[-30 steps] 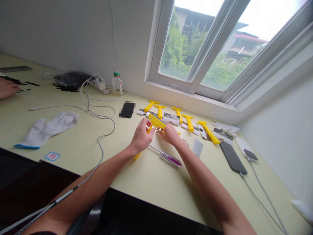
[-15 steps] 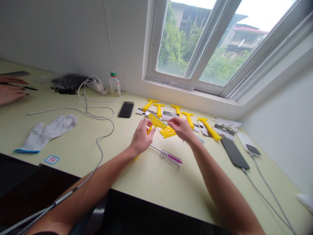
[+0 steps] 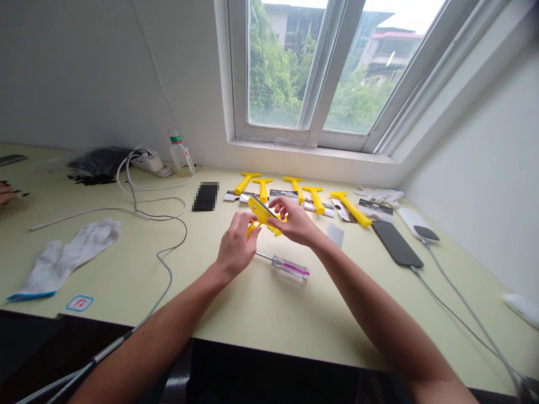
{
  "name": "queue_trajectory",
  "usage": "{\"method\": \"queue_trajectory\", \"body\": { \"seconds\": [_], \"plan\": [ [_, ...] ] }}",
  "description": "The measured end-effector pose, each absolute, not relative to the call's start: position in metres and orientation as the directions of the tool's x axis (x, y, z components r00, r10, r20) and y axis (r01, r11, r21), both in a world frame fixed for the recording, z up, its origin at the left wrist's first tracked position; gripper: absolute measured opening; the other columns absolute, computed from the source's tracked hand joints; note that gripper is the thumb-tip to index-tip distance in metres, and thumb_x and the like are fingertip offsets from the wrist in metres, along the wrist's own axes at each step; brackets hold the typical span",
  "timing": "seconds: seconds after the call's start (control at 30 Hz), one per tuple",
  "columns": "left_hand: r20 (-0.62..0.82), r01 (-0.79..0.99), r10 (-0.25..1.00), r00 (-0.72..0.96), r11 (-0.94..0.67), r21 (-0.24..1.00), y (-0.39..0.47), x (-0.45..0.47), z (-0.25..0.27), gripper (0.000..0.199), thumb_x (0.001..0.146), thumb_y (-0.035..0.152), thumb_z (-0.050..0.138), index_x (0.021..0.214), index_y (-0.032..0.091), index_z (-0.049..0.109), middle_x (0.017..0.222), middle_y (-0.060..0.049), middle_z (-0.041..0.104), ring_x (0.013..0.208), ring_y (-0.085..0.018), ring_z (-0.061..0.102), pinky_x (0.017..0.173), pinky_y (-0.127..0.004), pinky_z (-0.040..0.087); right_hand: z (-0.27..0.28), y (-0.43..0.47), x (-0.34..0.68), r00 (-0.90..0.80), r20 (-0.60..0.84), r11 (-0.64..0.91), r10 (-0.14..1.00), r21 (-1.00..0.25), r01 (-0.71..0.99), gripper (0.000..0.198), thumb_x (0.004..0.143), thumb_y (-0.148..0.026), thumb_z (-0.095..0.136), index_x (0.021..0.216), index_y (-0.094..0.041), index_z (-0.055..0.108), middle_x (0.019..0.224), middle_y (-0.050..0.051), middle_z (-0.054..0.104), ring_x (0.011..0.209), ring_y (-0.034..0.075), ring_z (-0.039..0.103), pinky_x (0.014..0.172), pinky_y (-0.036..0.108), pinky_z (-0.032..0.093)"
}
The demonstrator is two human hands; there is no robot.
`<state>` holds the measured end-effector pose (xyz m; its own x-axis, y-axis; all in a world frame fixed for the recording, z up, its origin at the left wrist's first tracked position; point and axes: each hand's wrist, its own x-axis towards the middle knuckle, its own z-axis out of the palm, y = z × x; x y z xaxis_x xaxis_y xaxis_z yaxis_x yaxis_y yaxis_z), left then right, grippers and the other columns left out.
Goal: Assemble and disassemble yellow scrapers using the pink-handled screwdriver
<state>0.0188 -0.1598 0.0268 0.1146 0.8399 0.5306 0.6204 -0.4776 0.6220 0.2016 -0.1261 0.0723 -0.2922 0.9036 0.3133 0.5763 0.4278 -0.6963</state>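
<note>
A yellow scraper is held up over the middle of the table, its wide head tilted down to the right. My left hand is closed around its handle, which the fingers mostly hide. At the right end of the head, my right hand grips with thumb and fingertips; any small part between them cannot be made out. Under my hands lies a screwdriver with a clear and purple handle, its shaft pointing left. Yellow pieces lie partly hidden behind my right hand.
Several yellow scrapers lie in a row on printed cards near the window. To the right are a grey plate, a phone and a white device. A glove, cable and bottle are left; another person's hand shows there.
My right hand has moved in to the left and now touches the end of the scraper head. The camera view has turned slightly right.
</note>
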Motion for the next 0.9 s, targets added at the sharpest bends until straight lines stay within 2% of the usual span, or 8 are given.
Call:
{"method": "queue_trajectory", "body": {
  "seconds": [0.1, 0.2, 0.4, 0.5, 0.6, 0.9],
  "plan": [
    [0.542, 0.637, 0.827, 0.15, -0.5, 0.587, -0.161, 0.019, 0.027, 0.017, 0.094, 0.022, 0.052, 0.111, 0.025, 0.054, 0.108, -0.005, 0.056, 0.08, -0.017, 0.061, 0.072, -0.03, 0.052, 0.068, -0.122, 0.204, -0.326, 0.147, 0.283, 0.934, -0.862, 0.42, 0.029, 0.078, -0.026, 0.065, 0.105, -0.021, 0.053, 0.089, 0.001, 0.059, 0.07, 0.013, 0.058, 0.061, 0.028, 0.051],
    [0.548, 0.672, 0.815, 0.188, -0.514, 0.533, -0.161, 0.019, 0.026, 0.021, 0.095, 0.022, 0.051, 0.115, 0.025, 0.056, 0.11, -0.006, 0.057, 0.079, -0.017, 0.062, 0.073, -0.031, 0.052, 0.065, -0.118, 0.207, -0.375, 0.076, 0.207, 0.924, -0.924, 0.32, 0.034, 0.077, -0.027, 0.067, 0.107, -0.022, 0.052, 0.085, -0.001, 0.057, 0.068, 0.013, 0.059, 0.058, 0.026, 0.052],
    [0.576, 0.731, 0.782, 0.239, -0.535, 0.423, -0.162, 0.019, 0.024, 0.02, 0.095, 0.022, 0.052, 0.114, 0.024, 0.058, 0.111, -0.006, 0.058, 0.075, -0.016, 0.062, 0.067, -0.028, 0.052, 0.067, -0.118, 0.214, -0.457, -0.039, 0.109, 0.889, -0.949, 0.295, 0.046, 0.078, -0.023, 0.065, 0.12, -0.024, 0.05, 0.084, -0.003, 0.056, 0.065, 0.01, 0.057, 0.058, 0.024, 0.049],
    [0.586, 0.762, 0.769, 0.255, -0.533, 0.368, -0.164, 0.02, 0.024, 0.02, 0.095, 0.022, 0.053, 0.114, 0.024, 0.058, 0.111, -0.006, 0.058, 0.073, -0.016, 0.062, 0.063, -0.027, 0.051, 0.068, -0.119, 0.214, -0.47, -0.045, 0.091, 0.882, -0.961, 0.262, 0.046, 0.078, -0.022, 0.064, 0.122, -0.024, 0.049, 0.085, -0.002, 0.055, 0.069, 0.011, 0.056, 0.06, 0.025, 0.05],
    [0.575, 0.784, 0.77, 0.275, -0.526, 0.33, -0.165, 0.021, 0.026, 0.022, 0.095, 0.021, 0.053, 0.116, 0.023, 0.058, 0.112, -0.006, 0.059, 0.074, -0.017, 0.063, 0.061, -0.027, 0.051, 0.068, -0.119, 0.213, -0.455, -0.048, 0.107, 0.889, -0.945, 0.309, 0.048, 0.077, -0.021, 0.064, 0.123, -0.024, 0.048, 0.086, -0.002, 0.054, 0.068, 0.011, 0.055, 0.06, 0.025, 0.049],
    [0.536, 0.783, 0.794, 0.286, -0.516, 0.347, -0.167, 0.019, 0.027, 0.025, 0.094, 0.021, 0.056, 0.118, 0.025, 0.061, 0.111, -0.005, 0.058, 0.069, -0.015, 0.061, 0.064, -0.028, 0.052, 0.069, -0.12, 0.219, -0.486, -0.114, 0.031, 0.866, -0.96, 0.28, 0.052, 0.077, -0.02, 0.063, 0.126, -0.027, 0.049, 0.088, -0.001, 0.056, 0.076, 0.013, 0.056, 0.064, 0.027, 0.048]
  ]
}}
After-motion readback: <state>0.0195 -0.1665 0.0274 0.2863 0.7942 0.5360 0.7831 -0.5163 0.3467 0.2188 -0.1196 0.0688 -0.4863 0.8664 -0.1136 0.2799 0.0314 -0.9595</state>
